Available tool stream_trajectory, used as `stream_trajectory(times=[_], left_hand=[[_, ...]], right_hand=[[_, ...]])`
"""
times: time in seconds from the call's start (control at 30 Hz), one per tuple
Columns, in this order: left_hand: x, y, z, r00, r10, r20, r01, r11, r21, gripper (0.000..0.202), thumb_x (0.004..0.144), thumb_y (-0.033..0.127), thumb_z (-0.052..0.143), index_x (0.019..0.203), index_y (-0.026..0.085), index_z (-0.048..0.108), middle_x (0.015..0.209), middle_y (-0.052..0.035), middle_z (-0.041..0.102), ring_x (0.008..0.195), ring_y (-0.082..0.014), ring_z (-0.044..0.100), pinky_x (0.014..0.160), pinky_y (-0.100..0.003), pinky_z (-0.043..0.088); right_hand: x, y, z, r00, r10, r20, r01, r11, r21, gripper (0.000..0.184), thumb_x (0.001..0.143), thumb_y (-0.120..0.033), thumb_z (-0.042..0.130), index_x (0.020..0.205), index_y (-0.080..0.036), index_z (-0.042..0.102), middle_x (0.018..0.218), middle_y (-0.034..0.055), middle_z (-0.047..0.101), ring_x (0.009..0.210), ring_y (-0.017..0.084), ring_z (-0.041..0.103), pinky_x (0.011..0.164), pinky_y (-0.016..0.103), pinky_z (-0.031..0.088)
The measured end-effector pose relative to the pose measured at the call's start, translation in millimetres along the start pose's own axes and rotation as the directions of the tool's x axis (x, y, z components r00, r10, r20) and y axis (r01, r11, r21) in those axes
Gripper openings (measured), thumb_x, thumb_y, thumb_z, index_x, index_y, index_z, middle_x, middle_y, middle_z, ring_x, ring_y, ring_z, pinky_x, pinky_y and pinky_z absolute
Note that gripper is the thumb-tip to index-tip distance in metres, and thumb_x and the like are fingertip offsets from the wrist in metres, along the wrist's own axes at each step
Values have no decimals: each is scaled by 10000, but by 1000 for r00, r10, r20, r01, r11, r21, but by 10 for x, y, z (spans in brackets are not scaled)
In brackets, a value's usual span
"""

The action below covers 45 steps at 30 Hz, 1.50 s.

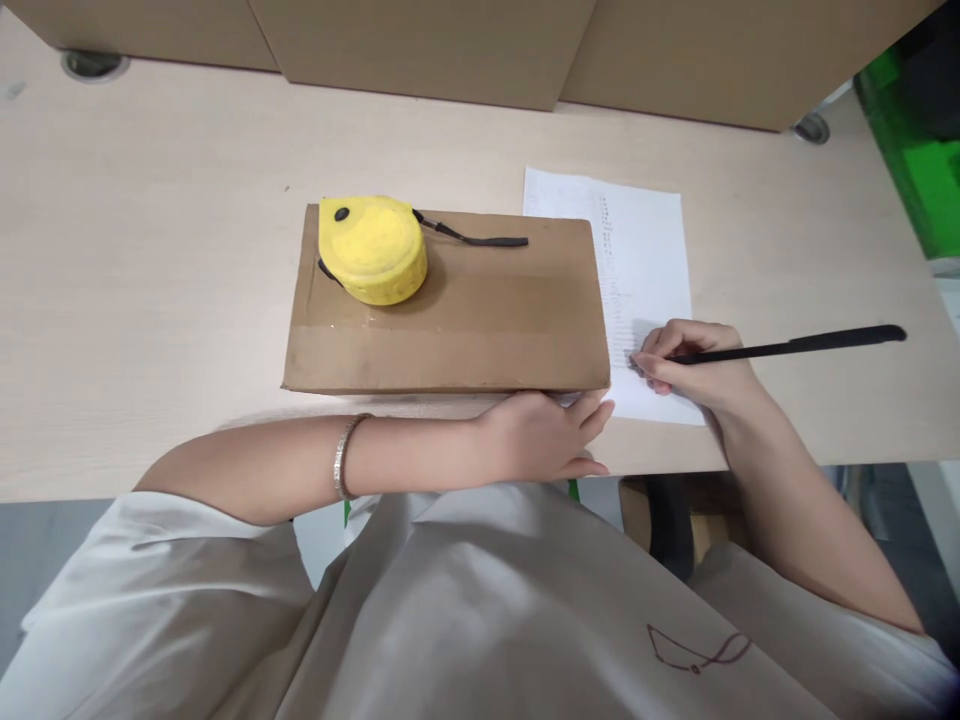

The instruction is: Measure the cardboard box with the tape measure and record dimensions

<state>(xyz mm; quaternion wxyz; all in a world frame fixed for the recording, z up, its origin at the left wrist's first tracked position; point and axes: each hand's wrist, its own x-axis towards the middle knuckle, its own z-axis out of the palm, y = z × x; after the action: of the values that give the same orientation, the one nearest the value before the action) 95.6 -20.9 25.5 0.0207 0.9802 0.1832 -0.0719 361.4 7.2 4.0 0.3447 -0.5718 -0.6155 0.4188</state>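
Observation:
My right hand (697, 362) is closed round a long black pen (795, 346), whose back end points to the right. Its fingertips rest on a white sheet of paper (645, 260) with small writing on it. A closed cardboard box (480, 300) covers the left part of that sheet. Along the box's front side lies my left hand (540, 436), fingers apart and holding nothing, close to the front right corner. On top of the box, at the left, sits a yellow tape measure (373, 250) with a black wrist strap (487, 240) trailing right.
Large cardboard boxes (420, 50) stand in a row along the back of the light wooden table (150, 250). Round metal cable-hole covers (94, 66) are set in the tabletop near the back corners. The table's front edge runs just below my left forearm.

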Motion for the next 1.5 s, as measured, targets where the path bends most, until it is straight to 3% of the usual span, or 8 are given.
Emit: stream_trajectory(times=[0.33,0.6,0.83,1.17,1.5], left_hand=[[13,0,7,1000,-2,-26,2,1000,14,709,1179,603,335,1718,157,454,1790,-152,421,997,-180,822,623,-282,570],[-9,-5,-19,1000,4,26,-4,1000,-1,737,1191,584,227,1751,126,374,1817,-155,354,1099,-210,817,691,-297,597],[5,-6,-11,1000,1,25,-1,1000,-12,751,1190,591,233,1756,113,356,1819,-154,340,1048,-198,823,698,-298,603],[-18,-18,-53,1000,7,26,-8,1000,12,722,1194,570,256,1750,125,378,1816,-155,354,995,-184,812,659,-291,579],[-25,-4,-28,1000,1,16,-1,1000,-15,710,1196,554,231,1752,139,385,1824,-167,343,1126,-232,803,707,-306,583]], right_hand=[[2,35,-26,1000,-16,3,16,1000,-24,324,786,-251,902,593,-209,645,492,8,604,457,120,511,469,254,376],[-8,38,-31,1000,-5,-2,5,1000,-11,342,788,-248,880,580,-213,611,476,-5,576,448,116,492,469,254,358],[3,23,-31,1000,15,-5,-16,999,-40,309,727,-238,893,570,-206,628,492,-4,580,440,110,485,457,246,350],[-4,1,-5,1000,-20,-17,20,1000,-19,326,773,-216,850,562,-207,601,474,-17,545,440,92,458,466,237,332],[-10,7,-23,1000,-4,-20,4,1000,-30,319,749,-246,876,556,-215,623,483,-1,586,445,115,491,461,251,356]])
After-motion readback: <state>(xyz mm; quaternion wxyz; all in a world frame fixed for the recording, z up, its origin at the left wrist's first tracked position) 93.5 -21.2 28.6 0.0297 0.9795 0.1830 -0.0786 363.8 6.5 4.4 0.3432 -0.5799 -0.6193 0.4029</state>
